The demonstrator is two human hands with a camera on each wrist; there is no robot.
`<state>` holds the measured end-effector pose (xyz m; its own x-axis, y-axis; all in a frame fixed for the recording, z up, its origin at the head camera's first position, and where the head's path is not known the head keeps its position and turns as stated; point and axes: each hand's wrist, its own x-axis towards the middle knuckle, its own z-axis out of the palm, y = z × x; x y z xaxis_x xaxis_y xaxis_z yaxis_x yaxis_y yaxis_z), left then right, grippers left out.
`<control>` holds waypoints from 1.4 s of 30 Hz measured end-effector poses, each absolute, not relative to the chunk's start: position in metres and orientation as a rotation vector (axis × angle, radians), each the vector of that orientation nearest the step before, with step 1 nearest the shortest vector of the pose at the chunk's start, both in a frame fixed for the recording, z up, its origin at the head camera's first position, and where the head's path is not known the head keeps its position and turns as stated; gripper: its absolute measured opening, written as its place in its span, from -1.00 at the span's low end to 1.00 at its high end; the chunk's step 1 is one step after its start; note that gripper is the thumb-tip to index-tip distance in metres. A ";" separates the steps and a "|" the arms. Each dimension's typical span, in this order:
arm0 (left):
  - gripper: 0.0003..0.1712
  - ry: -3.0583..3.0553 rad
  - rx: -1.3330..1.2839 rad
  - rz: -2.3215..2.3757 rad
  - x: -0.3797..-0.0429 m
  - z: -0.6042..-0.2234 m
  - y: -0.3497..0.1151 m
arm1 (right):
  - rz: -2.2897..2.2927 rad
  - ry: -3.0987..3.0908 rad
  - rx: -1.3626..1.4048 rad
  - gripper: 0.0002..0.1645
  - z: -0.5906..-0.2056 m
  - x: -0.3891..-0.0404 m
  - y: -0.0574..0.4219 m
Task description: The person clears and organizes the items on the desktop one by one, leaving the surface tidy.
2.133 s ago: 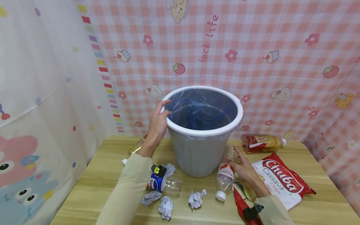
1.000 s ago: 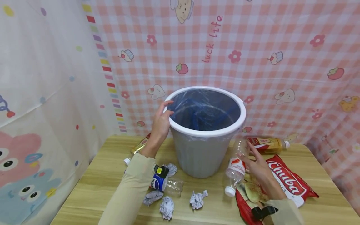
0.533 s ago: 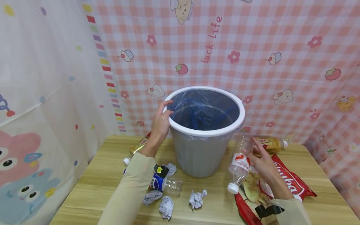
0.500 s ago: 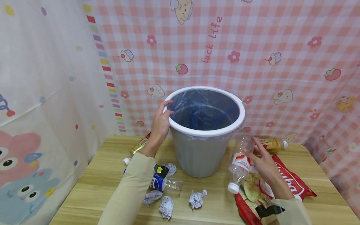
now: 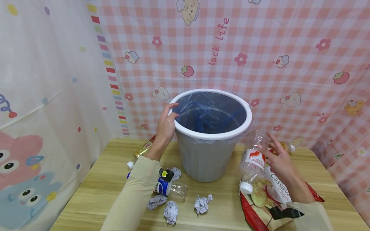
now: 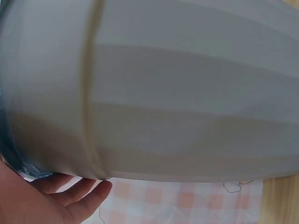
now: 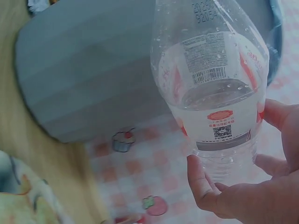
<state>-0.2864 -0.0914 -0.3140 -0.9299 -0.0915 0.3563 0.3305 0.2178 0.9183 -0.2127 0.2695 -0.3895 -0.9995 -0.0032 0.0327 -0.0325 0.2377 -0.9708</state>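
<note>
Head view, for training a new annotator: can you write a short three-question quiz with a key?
1. What does the left hand grip? A) the cassava chips bag; B) the white rim of the trash bin; C) a blue-labelled bottle.
2. True or false: the red-and-white-labelled clear bottle in the right hand has its white cap on.
3. How many crumpled paper balls are visible in the head view?

Key: 1. B; 2. True; 3. Four.

Plain beige long sleeves [image 5: 131, 195] reach a bare left hand [image 5: 166, 126] and right hand [image 5: 280, 162], each carrying a black camera [image 5: 286, 213], the left one marked in yellow.
</note>
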 end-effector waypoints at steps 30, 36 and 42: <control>-0.51 -2.160 -0.229 -1.753 -0.285 -0.315 -0.091 | 2.119 -2.248 0.154 -0.15 -0.301 -0.202 0.279; -0.51 -2.165 -0.223 -1.743 -0.285 -0.315 -0.091 | 2.187 -2.114 0.294 -0.17 -0.291 -0.204 0.279; -0.52 -2.174 -0.209 -1.736 -0.285 -0.314 -0.091 | 2.168 -2.125 0.237 -0.17 -0.278 -0.206 0.276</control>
